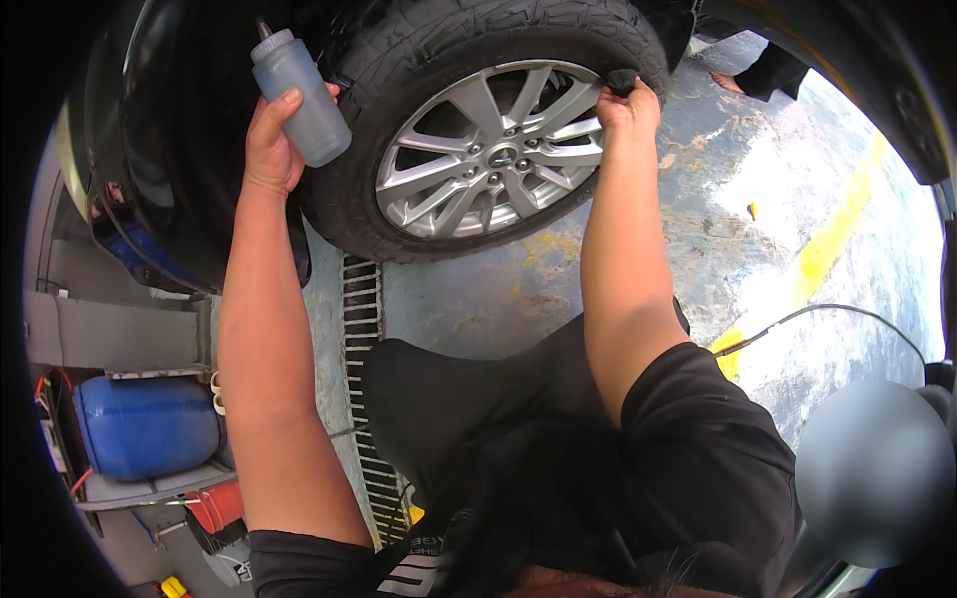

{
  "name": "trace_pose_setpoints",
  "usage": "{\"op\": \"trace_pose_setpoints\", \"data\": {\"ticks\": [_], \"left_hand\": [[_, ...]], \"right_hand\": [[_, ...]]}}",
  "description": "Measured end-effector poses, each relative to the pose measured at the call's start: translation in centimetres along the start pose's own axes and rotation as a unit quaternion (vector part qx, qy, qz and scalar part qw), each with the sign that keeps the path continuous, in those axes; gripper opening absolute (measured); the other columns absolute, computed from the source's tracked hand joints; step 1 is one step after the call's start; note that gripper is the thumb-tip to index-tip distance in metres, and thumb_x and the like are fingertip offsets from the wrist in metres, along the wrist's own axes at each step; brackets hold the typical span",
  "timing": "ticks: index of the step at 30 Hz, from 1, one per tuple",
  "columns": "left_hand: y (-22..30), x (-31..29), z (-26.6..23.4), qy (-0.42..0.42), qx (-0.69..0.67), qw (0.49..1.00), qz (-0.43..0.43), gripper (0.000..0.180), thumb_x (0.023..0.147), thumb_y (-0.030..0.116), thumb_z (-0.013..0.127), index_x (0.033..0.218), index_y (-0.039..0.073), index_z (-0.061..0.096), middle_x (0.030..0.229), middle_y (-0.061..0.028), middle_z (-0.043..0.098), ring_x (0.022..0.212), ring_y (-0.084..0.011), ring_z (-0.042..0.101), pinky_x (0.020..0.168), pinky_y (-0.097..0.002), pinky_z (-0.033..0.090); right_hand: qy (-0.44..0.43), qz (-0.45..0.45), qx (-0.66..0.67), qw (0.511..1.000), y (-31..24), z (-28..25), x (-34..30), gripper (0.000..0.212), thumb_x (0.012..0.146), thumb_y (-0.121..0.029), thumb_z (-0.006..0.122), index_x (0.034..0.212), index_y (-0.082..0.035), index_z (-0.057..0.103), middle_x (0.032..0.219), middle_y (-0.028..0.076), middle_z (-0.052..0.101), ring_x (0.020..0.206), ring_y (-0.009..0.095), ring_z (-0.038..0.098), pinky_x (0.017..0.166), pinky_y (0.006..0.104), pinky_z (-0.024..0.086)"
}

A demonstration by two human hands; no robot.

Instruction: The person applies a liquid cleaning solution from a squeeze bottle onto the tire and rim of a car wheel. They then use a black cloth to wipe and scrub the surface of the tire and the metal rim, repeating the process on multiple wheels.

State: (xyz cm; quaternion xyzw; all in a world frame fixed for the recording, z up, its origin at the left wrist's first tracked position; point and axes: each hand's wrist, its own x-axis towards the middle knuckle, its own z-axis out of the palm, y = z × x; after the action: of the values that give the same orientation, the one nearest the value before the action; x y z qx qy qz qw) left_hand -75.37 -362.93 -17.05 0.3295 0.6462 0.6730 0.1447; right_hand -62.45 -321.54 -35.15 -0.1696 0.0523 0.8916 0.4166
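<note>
A car wheel with a silver multi-spoke rim [501,156] and a black tyre [344,204] stands in front of me. My left hand [271,140] is wrapped round a translucent squeeze bottle [302,100] with a pointed nozzle, held tilted just left of the tyre. Its cap end leans up and to the left. My right hand [630,108] pinches a small black sponge-like pad [622,82] against the tyre's sidewall, at the upper right of the rim.
Black car bodywork [159,130] rises at the left. A metal drain grate [362,319] runs along the floor beneath the wheel. A blue drum [148,427] sits at the lower left. A dark hose [827,307] crosses the floor at right. Another person's foot [728,83] shows at the upper right.
</note>
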Motion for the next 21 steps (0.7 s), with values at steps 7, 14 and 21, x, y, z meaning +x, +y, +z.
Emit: {"op": "trace_pose_setpoints", "data": {"ticks": [7, 14, 21], "left_hand": [[-0.7, 0.0, -0.3, 0.005, -0.014, 1.0, 0.007, 0.073, 0.086, 0.038, 0.074, 0.142, -0.001, 0.05, 0.114, -0.0174, 0.071, 0.105, -0.0246, 0.069, 0.099, -0.0384, 0.054], [-0.1, -0.9, -0.9, 0.015, 0.001, 1.0, 0.01, 0.076, 0.085, 0.039, 0.073, 0.144, -0.002, 0.048, 0.115, -0.0181, 0.07, 0.105, -0.0263, 0.068, 0.101, -0.0386, 0.053], [-1.0, 0.7, -0.6, -0.002, -0.02, 1.0, 0.018, 0.076, 0.085, 0.039, 0.072, 0.143, -0.003, 0.048, 0.115, -0.0199, 0.069, 0.106, -0.0265, 0.067, 0.1, -0.0391, 0.053]], "right_hand": [[-0.387, -0.492, -0.56, 0.542, 15.6, 6.1, -19.1, 0.024, 0.076, -0.007, 0.073, 0.096, -0.018, 0.078, 0.102, 0.009, 0.07, 0.098, 0.032, 0.065, 0.086, 0.0397, 0.056], [-0.282, -0.682, -0.548, 0.395, 6.8, 2.6, -7.7, 0.03, 0.068, -0.003, 0.065, 0.092, -0.016, 0.077, 0.09, 0.005, 0.068, 0.096, 0.028, 0.065, 0.084, 0.0424, 0.052], [0.194, -0.396, -0.652, 0.617, -5.1, -12.0, 7.4, 0.029, 0.081, -0.016, 0.067, 0.107, -0.015, 0.077, 0.108, 0.015, 0.071, 0.104, 0.036, 0.067, 0.093, 0.0466, 0.055]]}}
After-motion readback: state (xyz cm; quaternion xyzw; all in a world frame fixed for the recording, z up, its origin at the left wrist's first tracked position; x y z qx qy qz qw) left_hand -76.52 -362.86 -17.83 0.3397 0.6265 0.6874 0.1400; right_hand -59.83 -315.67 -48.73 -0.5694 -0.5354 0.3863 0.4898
